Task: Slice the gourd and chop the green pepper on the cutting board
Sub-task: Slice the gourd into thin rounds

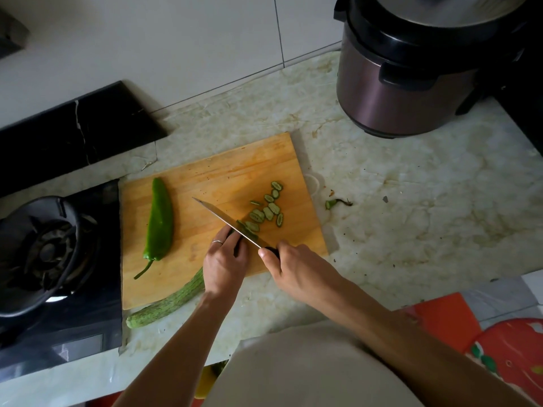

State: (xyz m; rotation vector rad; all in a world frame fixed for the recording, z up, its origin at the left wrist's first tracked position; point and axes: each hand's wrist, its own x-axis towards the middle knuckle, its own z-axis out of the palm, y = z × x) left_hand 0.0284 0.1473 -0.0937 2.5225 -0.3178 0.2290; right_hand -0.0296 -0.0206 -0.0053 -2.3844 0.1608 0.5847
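From the head camera, a wooden cutting board (223, 177) lies on a pale marble worktop (411, 201). A long striped gourd (170, 304) lies slanted across the near edge of the board, and its near end sticks out past the board onto the worktop. The left hand (224, 262) rests on top of the gourd with its fingers curled down around it, close beside the blade. One finger wears a thin ring (218, 241).

The right hand (291, 268) grips the dark handle of a knife (226, 221), fingers wrapped tight around it. The blade slants to the far left and cuts into the far end of the gourd. Just to the right of the blade lies a small heap of gourd slices (266, 211), flat and oval, spread on the board.

A whole green pepper (158, 221) lies on the left part of the board, its stem pointing near. It is apart from the hands.

On the worktop, right of the board, lies a small cut-off stem bit (338, 203). At the far right stands a big dark cooker pot (417, 69). On the left there is a black stove (50, 254) with a gas burner.
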